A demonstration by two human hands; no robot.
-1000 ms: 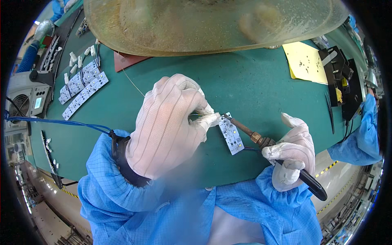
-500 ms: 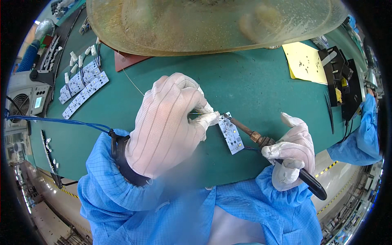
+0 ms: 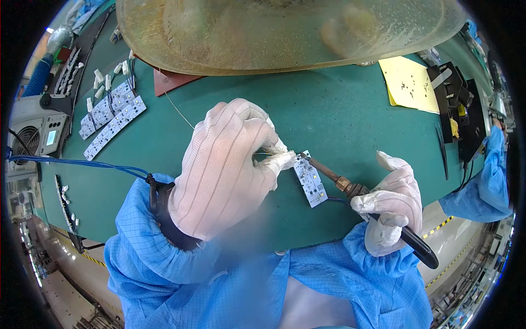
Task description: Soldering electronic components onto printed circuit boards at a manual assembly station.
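Note:
A small white circuit board [image 3: 310,182] lies tilted on the green mat, with dark wires leaving its right side. My gloved left hand [image 3: 230,159] pinches a thin solder wire [image 3: 179,112] at the board's far end; the wire trails back toward the far left. In my gloved right hand [image 3: 392,205] is a soldering iron [image 3: 342,183], its handle running out under the palm. The iron's tip meets the far end of the board, close beside my left fingertips. Exactly what lies between those fingertips is partly hidden.
Finished-looking long circuit boards [image 3: 115,127] with white connectors lie at the left. A cloudy hood [image 3: 290,38] overhangs the far side. Yellow paper [image 3: 410,82], black tweezers [image 3: 441,151] and a black stand [image 3: 474,123] are at the right. A blue cable [image 3: 82,162] runs to my left wrist.
Almost nothing differs. My left fingertips have shifted very slightly at the board's far end, while the iron and the board keep their places.

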